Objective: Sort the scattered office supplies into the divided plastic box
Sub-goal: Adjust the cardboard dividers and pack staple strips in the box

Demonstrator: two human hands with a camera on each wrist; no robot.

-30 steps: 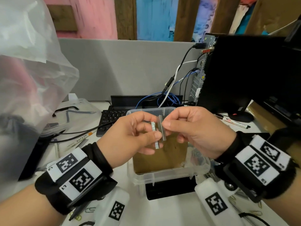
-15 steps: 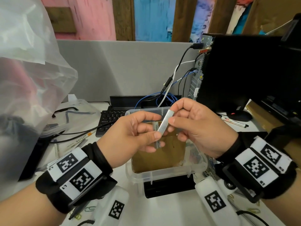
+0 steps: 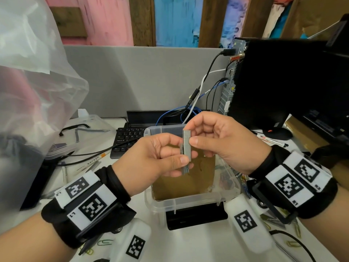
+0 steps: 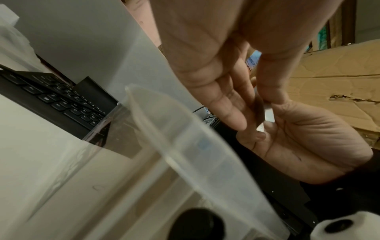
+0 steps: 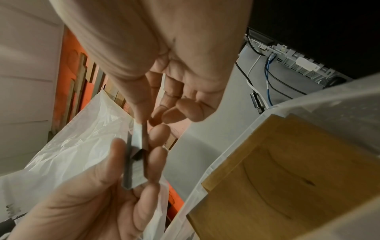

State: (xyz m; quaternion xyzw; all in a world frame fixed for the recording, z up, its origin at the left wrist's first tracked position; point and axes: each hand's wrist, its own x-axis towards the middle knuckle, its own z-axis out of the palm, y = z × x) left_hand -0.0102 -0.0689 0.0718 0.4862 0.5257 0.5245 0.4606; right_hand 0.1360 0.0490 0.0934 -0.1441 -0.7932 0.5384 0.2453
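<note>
White desk [image 3: 198, 242] under us, grey partition [image 3: 141, 78] at the far side, and we're right over the clear box [image 3: 190, 202] with both hands up. Our left hand [image 3: 151, 163] pinches the lower part of a grey strip of staples [image 3: 187, 148], thumb on the near face and fingers curled behind. Our right hand [image 3: 222, 140] pinches the upper part of the staples, thumb and forefinger clamped on them. From the right wrist view the staples [image 5: 135, 155] look like two strips pressed side by side, one riding higher than the other. They stand upright above the box, clear of it. Inside the box a brown card [image 3: 185, 178] lines the middle compartment, and on its right a narrow compartment holds small coloured bits, too blurred to name. Behind the box lies a black keyboard [image 3: 128, 138]. Paper clips [image 3: 103, 242] lie on the desk near our left wrist. Far right, a marker [image 3: 272, 141] lies by the black computer [image 3: 283, 82].
</note>
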